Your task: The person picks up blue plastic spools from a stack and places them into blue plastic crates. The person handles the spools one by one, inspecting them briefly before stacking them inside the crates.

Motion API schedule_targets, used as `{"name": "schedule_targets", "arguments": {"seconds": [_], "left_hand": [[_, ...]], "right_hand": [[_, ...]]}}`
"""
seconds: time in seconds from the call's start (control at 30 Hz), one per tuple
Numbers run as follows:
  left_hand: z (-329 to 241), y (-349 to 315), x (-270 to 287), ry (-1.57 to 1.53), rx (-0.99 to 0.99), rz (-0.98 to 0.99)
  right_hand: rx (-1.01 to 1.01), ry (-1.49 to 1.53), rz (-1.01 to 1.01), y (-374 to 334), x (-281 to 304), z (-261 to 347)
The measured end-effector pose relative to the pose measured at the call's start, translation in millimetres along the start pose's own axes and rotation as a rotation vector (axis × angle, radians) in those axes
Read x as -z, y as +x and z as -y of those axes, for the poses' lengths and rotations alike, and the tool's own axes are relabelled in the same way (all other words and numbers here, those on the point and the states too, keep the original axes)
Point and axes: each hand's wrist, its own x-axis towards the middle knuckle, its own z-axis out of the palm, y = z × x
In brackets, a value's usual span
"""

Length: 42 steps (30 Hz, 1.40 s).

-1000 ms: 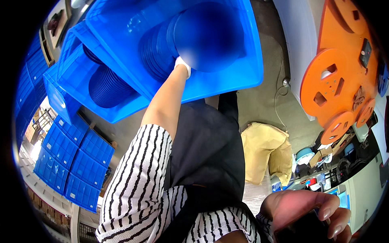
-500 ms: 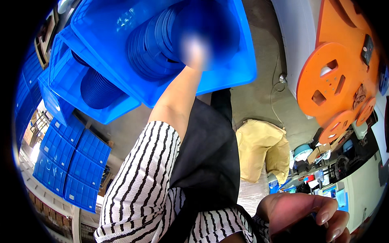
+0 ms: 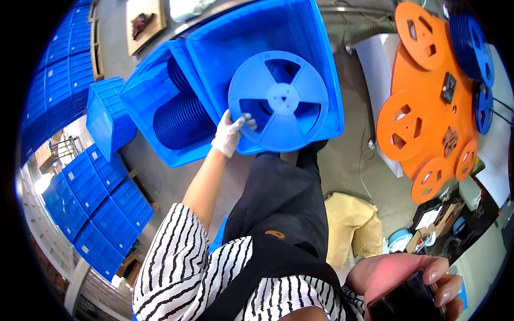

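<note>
A blue plastic reel (image 3: 282, 99) with wide cut-out windows is held face-up over a large blue crate (image 3: 334, 117). My left hand (image 3: 229, 136), in a white glove, grips the reel by its near-left edge, with fingers curled into a window. Part of the crate's inside is hidden behind the reel. At the lower right, bare and close to my body, my right hand (image 3: 393, 272) is wrapped round a dark phone (image 3: 406, 302).
Left of the crate, another blue crate (image 3: 136, 93) holds a row of blue discs (image 3: 184, 123). Orange reels (image 3: 404, 125) lie on an orange surface at right, with blue reels (image 3: 471, 48) at its far end. A tan paper sack (image 3: 348, 222) stands near my legs.
My left hand has come up and left from inside the crate, bringing the blue reel out flat into view. The view has shifted; my right hand still holds the phone.
</note>
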Motion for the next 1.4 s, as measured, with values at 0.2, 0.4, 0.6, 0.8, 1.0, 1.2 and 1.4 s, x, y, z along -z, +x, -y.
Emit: {"name": "schedule_targets", "arguments": {"seconds": [0.2, 0.4, 0.6, 0.8, 1.0, 1.2, 1.4], "left_hand": [[-79, -92, 25, -0.167, -0.038, 0.163], [-112, -153, 24, -0.329, -0.167, 0.256], [-131, -179, 30, -0.438, -0.249, 0.338], [-147, -199, 37, -0.461, -0.308, 0.447], [-156, -214, 43, -0.497, -0.339, 0.471], [-170, -228, 41, -0.597, -0.403, 0.487], [-205, -249, 13, -0.699, -0.418, 0.615]], "right_hand": [[0.244, 0.007, -0.023, 13, -44, 77], [0.603, -0.117, 0.076, 33, -47, 141], [0.807, 0.229, 0.089, 43, -89, 200], [0.630, 0.118, -0.098, 3, -116, 220], [0.680, 0.101, 0.035, 5, -114, 224], [0.609, 0.152, -0.106, -6, -141, 224], [0.653, 0.243, 0.195, 4, -116, 219]]}}
